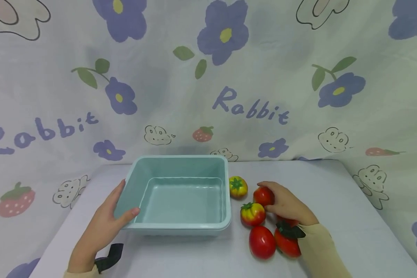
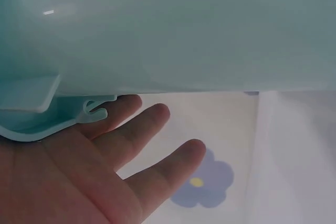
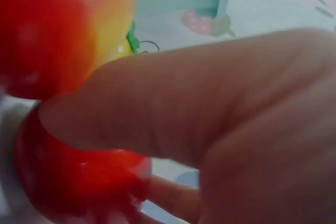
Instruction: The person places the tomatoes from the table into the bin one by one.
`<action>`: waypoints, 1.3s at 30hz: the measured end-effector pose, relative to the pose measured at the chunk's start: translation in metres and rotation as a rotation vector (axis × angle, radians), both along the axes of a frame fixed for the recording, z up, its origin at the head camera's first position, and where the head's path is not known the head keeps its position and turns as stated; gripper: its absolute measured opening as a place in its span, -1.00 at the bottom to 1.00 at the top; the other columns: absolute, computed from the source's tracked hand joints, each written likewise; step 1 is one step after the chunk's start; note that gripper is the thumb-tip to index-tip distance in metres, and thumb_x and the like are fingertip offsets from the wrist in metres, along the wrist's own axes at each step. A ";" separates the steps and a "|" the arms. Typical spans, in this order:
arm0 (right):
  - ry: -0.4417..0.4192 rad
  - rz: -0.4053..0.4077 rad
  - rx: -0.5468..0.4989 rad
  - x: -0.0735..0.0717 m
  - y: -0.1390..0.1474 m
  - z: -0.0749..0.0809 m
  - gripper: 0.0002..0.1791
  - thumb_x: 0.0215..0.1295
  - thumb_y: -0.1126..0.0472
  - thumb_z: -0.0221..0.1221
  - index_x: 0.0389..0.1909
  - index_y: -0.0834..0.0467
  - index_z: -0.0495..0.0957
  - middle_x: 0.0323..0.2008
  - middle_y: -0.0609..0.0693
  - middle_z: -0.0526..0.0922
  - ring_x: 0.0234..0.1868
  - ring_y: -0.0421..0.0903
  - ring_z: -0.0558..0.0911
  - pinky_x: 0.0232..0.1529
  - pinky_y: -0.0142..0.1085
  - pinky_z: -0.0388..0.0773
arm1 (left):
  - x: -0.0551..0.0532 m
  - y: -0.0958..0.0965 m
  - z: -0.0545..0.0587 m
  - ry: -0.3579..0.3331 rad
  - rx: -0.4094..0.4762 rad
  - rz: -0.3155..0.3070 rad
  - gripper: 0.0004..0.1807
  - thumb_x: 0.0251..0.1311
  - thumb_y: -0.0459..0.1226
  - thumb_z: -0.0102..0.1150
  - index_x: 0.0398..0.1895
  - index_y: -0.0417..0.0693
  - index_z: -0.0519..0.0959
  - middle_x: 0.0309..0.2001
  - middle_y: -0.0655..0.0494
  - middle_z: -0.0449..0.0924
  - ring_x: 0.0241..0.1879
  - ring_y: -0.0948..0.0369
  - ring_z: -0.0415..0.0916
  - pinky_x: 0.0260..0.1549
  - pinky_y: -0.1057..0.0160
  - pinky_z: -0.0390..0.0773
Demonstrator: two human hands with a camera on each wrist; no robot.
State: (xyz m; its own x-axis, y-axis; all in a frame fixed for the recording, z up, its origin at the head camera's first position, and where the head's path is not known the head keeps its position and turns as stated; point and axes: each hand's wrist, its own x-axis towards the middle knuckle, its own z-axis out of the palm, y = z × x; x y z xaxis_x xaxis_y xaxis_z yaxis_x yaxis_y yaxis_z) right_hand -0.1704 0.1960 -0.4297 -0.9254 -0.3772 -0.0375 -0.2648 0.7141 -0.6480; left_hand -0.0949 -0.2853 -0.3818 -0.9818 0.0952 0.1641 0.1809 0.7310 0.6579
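A light-blue plastic basin (image 1: 185, 227) stands on the white table, with only its bare floor showing inside. My left hand (image 1: 105, 220) grips its left side: the thumb lies over the rim at the near-left corner, while the fingers (image 2: 163, 174) extend along the outside below the rim. To the basin's right, my right hand (image 1: 286, 200) holds a shiny red tomato (image 1: 263, 196) between thumb and fingers. A red-and-yellow tomato (image 1: 253, 214) with a green top is close against it. In the right wrist view, the thumb (image 3: 142, 103) presses on the held tomato (image 3: 84, 182).
A yellow tomato (image 1: 238, 187) sits beside the basin's right wall. Nearer are a smooth red tomato (image 1: 262, 242) and another red one (image 1: 287, 244), partly covered by my dark wrist strap (image 1: 290, 230). More red shows under the right wrist. A printed cloth (image 1: 166, 96) hangs behind the table.
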 end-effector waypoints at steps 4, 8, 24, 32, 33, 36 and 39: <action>0.007 0.015 0.015 -0.001 -0.002 -0.001 -0.21 -0.12 0.40 0.34 0.24 0.10 0.32 0.20 0.10 0.38 0.15 0.11 0.39 0.07 0.09 0.43 | -0.001 0.000 0.000 0.004 -0.012 -0.004 -0.05 0.17 -0.08 0.18 0.48 0.07 -0.21 0.45 -0.06 -0.17 0.39 -0.15 -0.18 0.15 -0.36 0.00; 0.022 0.006 0.056 -0.001 -0.003 -0.003 -0.21 -0.11 0.43 0.34 0.23 0.09 0.32 0.20 0.11 0.37 0.17 0.12 0.38 0.07 0.10 0.42 | 0.000 0.001 0.000 0.000 -0.020 0.001 -0.05 0.18 -0.07 0.17 0.48 0.05 -0.22 0.45 -0.09 -0.17 0.38 -0.17 -0.17 0.15 -0.37 0.00; 0.086 -0.062 0.126 0.002 -0.006 0.002 -0.28 0.00 0.31 0.32 0.25 0.12 0.31 0.21 0.15 0.34 0.16 0.16 0.37 0.02 0.18 0.43 | 0.001 0.001 0.000 -0.006 -0.013 -0.006 -0.07 0.20 -0.08 0.15 0.48 0.06 -0.22 0.45 -0.11 -0.18 0.38 -0.18 -0.18 0.15 -0.37 -0.02; 0.185 -0.093 0.103 0.004 -0.006 0.008 -0.29 0.06 0.28 0.29 0.27 0.15 0.27 0.24 0.20 0.30 0.20 0.19 0.33 0.05 0.15 0.41 | 0.001 0.000 0.002 -0.070 -0.024 -0.002 0.04 0.12 -0.01 0.21 0.47 0.16 -0.31 0.45 -0.12 -0.20 0.36 -0.22 -0.13 0.12 -0.37 0.07; 0.195 -0.096 0.099 0.005 -0.006 0.009 -0.30 0.07 0.28 0.29 0.28 0.15 0.27 0.25 0.21 0.30 0.21 0.19 0.33 0.05 0.14 0.41 | 0.001 0.000 0.003 -0.075 -0.028 0.001 0.06 0.11 -0.01 0.23 0.47 0.16 -0.32 0.45 -0.13 -0.20 0.36 -0.22 -0.12 0.11 -0.38 0.08; 0.217 -0.105 0.095 0.006 -0.007 0.012 -0.28 0.09 0.25 0.29 0.29 0.14 0.25 0.25 0.20 0.28 0.22 0.18 0.32 0.06 0.13 0.42 | 0.001 0.000 0.004 -0.079 -0.052 0.016 0.11 0.06 0.02 0.26 0.46 0.16 -0.34 0.44 -0.18 -0.19 0.34 -0.26 -0.10 0.09 -0.40 0.09; 0.239 -0.114 0.095 0.007 -0.009 0.014 -0.27 0.10 0.22 0.30 0.30 0.12 0.24 0.26 0.19 0.28 0.23 0.17 0.30 0.08 0.13 0.39 | 0.001 0.001 0.004 -0.084 -0.060 0.022 0.14 0.03 0.03 0.28 0.46 0.15 -0.34 0.44 -0.21 -0.19 0.34 -0.27 -0.09 0.08 -0.41 0.10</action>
